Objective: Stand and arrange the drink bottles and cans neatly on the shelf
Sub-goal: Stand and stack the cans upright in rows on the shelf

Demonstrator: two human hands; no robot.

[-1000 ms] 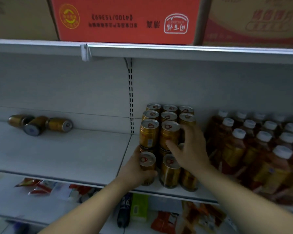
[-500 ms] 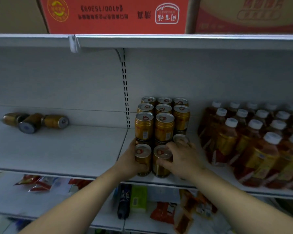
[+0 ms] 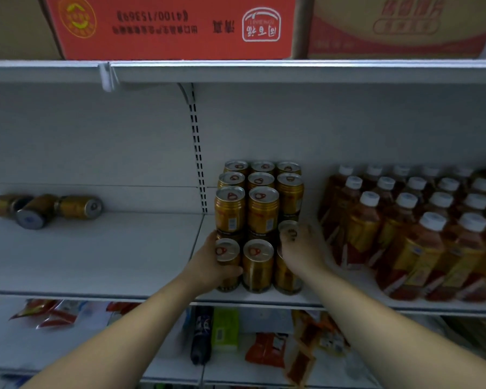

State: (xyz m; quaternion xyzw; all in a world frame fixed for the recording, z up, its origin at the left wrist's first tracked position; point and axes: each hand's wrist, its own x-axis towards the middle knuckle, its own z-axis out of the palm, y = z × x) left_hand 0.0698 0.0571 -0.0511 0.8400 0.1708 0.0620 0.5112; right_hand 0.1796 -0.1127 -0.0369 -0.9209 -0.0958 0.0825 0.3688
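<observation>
head: left hand [image 3: 206, 266] grips left can [image 3: 227, 252], right hand [image 3: 303, 248] grips right can [image 3: 287, 228].

The red box [image 3: 169, 26] on the top shelf bears upside-down print: "4100/15369", with Chinese characters and a white logo. Labels on the cans [image 3: 261, 211] are unreadable.

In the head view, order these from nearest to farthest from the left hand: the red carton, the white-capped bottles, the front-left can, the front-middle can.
1. Front-left can, gripped by the left hand.
2. Front-middle can, just to its right.
3. White-capped bottles, far right.
4. Red carton, shelf above.
</observation>
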